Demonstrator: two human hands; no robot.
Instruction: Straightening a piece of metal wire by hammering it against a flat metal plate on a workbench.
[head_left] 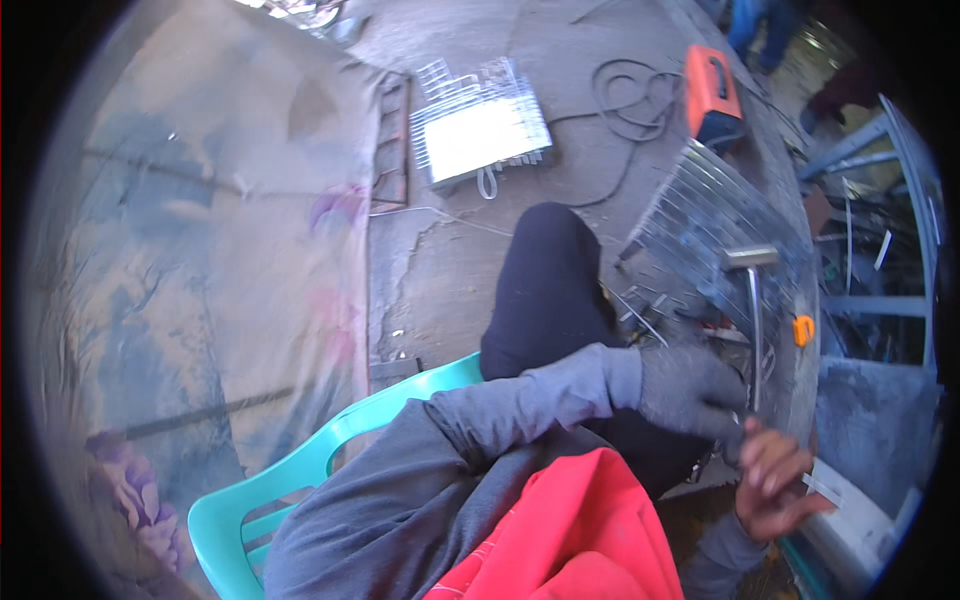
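Observation:
My left hand, in a dark grey glove, reaches across to the right over my knee. Motion smears its fingers, so their grip cannot be made out. Close beside it is my bare right hand, its fingers bent toward the glove and its thumb stretched out to the side. Something dark sits between the two hands, too blurred to name. Just beyond them a hammer points away from me, head at the far end. The near end of its handle comes close to my fingers; whether either hand touches it is unclear.
Metal bars form a grate on the floor ahead right, with loose metal pieces near it. Farther off are an orange machine, a coiled cable and a wire rack with a bright panel. A blue metal frame stands right.

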